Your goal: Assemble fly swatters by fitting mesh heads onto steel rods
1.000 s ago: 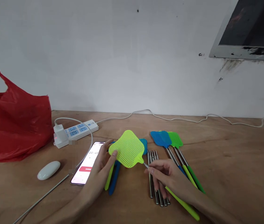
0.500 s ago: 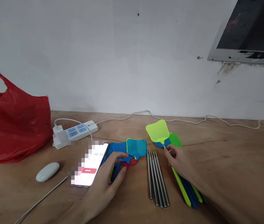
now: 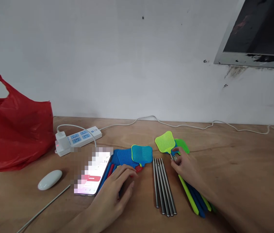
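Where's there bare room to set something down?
On the brown wooden table: widest, right of the right hand, nearer than the thin white cable. Smaller, between the white power strip and lime mesh swatter head. Crowded: around the left hand, glowing phone, blue mesh swatter heads and silver metal rods.

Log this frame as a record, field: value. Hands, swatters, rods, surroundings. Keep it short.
left hand: open, over the left swatter pile
right hand: fingers at yellow-green swatter's shaft; grip unclear
left pile: blue heads, teal head on top, red head partly showing
right pile: yellow-green on top, green head partly covered
metal rods: between piles
surroundings: lit phone, power strip, red bag
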A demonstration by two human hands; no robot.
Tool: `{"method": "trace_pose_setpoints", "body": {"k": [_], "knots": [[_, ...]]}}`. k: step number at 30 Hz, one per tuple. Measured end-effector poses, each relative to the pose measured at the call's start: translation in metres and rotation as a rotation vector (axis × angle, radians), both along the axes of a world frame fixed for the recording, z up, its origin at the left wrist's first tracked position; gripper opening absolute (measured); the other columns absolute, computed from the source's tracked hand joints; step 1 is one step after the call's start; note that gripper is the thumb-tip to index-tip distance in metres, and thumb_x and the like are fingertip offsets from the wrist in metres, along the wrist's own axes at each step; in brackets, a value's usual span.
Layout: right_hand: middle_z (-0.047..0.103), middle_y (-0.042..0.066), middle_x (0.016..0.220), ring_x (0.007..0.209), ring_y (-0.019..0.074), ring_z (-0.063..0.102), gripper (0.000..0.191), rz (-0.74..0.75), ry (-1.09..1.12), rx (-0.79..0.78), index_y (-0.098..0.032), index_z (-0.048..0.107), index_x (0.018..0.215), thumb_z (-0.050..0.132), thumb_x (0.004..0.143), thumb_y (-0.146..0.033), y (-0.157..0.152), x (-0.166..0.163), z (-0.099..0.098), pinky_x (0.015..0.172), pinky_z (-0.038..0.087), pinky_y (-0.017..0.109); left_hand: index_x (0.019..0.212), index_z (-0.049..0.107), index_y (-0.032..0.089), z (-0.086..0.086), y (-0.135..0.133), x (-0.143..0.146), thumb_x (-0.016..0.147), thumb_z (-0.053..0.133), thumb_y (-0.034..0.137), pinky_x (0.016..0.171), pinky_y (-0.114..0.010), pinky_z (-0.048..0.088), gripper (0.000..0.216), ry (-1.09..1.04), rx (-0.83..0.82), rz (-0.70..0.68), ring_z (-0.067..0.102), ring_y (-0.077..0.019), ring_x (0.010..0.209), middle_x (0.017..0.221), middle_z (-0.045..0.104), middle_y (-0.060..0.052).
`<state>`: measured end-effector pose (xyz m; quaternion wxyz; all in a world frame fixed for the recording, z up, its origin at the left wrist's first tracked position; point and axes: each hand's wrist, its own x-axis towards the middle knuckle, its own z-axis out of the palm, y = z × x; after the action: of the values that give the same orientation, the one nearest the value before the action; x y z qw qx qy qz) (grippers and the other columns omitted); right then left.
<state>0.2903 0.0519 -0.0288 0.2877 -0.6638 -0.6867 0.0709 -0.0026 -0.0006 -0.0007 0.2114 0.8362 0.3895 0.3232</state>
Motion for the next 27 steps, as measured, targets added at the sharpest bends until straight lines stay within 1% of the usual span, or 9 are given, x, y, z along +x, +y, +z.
{"method": "trace_pose_setpoints", "body": {"k": [3, 7, 10, 13, 15, 18, 20, 22, 27], "knots": [[0.058, -0.005, 0.059, 0.056, 0.0198, 0.059, 0.031, 0.024, -0.095, 0.049, -0.016, 0.052, 0.110, 0.056, 0.080, -0.015, -0.001, -0.001, 0.001, 0.055, 0.032, 0.028, 0.098, 0.059, 0.024, 0.000, 0.001, 0.001, 0.097, 0.041, 0.018, 0.083, -0.036, 0.052, 0.018, 0.034, -0.023, -0.006, 0.062, -0.0237, 0.098, 0.106, 0.065, -0.006], [0.062, 0.002, 0.076, 0.071, 0.0215, 0.061, 0.025, 0.044, -0.167, 0.077, -0.018, 0.055, 0.098, 0.056, 0.076, -0.008, -0.003, -0.002, 0.002, 0.058, 0.031, 0.027, 0.096, 0.058, 0.024, -0.001, 0.001, 0.001, 0.097, 0.040, 0.017, 0.085, -0.039, 0.050, 0.019, 0.097, -0.028, 0.012, 0.061, -0.0244, 0.098, 0.105, 0.064, -0.006], [0.064, 0.004, 0.087, 0.073, 0.0211, 0.060, 0.019, 0.053, -0.227, 0.080, -0.021, 0.058, 0.091, 0.056, 0.077, -0.008, -0.007, -0.003, 0.004, 0.056, 0.027, 0.027, 0.097, 0.059, 0.024, -0.003, 0.002, 0.001, 0.097, 0.040, 0.017, 0.088, -0.041, 0.049, 0.020, 0.151, 0.000, 0.031, 0.061, -0.0248, 0.099, 0.108, 0.064, -0.006], [0.063, 0.001, 0.079, 0.069, 0.0197, 0.060, 0.014, 0.120, -0.224, 0.074, -0.022, 0.059, 0.092, 0.055, 0.082, -0.013, -0.011, -0.008, 0.008, 0.057, 0.029, 0.028, 0.103, 0.059, 0.023, -0.007, 0.006, 0.000, 0.096, 0.041, 0.017, 0.085, -0.042, 0.049, 0.020, 0.224, 0.093, 0.086, 0.061, -0.0263, 0.097, 0.107, 0.065, -0.008], [0.062, -0.001, 0.071, 0.066, 0.0190, 0.060, 0.013, 0.203, -0.178, 0.048, -0.022, 0.059, 0.096, 0.054, 0.085, -0.016, -0.014, -0.013, 0.010, 0.060, 0.032, 0.028, 0.107, 0.060, 0.021, -0.009, 0.009, -0.002, 0.095, 0.042, 0.019, 0.081, -0.044, 0.048, 0.022, 0.310, 0.212, 0.149, 0.061, -0.0291, 0.095, 0.106, 0.066, -0.010], [0.062, -0.003, 0.065, 0.065, 0.0196, 0.061, 0.016, 0.285, -0.146, 0.006, -0.022, 0.060, 0.101, 0.055, 0.087, -0.019, -0.020, -0.020, 0.013, 0.060, 0.033, 0.029, 0.103, 0.063, 0.020, -0.011, 0.014, -0.006, 0.095, 0.044, 0.022, 0.079, -0.046, 0.046, 0.021, 0.454, 0.366, 0.249, 0.062, -0.0334, 0.094, 0.101, 0.068, -0.011], [0.062, -0.003, 0.065, 0.065, 0.0203, 0.062, 0.017, 0.308, -0.140, -0.017, -0.022, 0.060, 0.102, 0.055, 0.086, -0.019, -0.022, -0.022, 0.014, 0.059, 0.032, 0.030, 0.100, 0.065, 0.019, -0.012, 0.016, -0.008, 0.095, 0.046, 0.023, 0.078, -0.046, 0.045, 0.020, 0.526, 0.397, 0.285, 0.063, -0.0341, 0.092, 0.098, 0.069, -0.012], [0.062, -0.003, 0.063, 0.063, 0.0204, 0.061, 0.020, 0.322, -0.131, -0.041, -0.022, 0.060, 0.103, 0.056, 0.084, -0.018, -0.024, -0.024, 0.015, 0.059, 0.031, 0.030, 0.101, 0.065, 0.019, -0.013, 0.017, -0.009, 0.095, 0.047, 0.024, 0.077, -0.045, 0.044, 0.020, 0.576, 0.393, 0.292, 0.063, -0.0337, 0.092, 0.098, 0.069, -0.012], [0.061, -0.003, 0.063, 0.062, 0.0197, 0.060, 0.024, 0.340, -0.138, -0.066, -0.022, 0.060, 0.103, 0.056, 0.081, -0.015, -0.025, -0.025, 0.018, 0.058, 0.030, 0.030, 0.102, 0.066, 0.015, -0.015, 0.017, -0.008, 0.096, 0.044, 0.024, 0.078, -0.046, 0.044, 0.024, 0.618, 0.385, 0.281, 0.062, -0.0343, 0.094, 0.100, 0.069, -0.014]]}}
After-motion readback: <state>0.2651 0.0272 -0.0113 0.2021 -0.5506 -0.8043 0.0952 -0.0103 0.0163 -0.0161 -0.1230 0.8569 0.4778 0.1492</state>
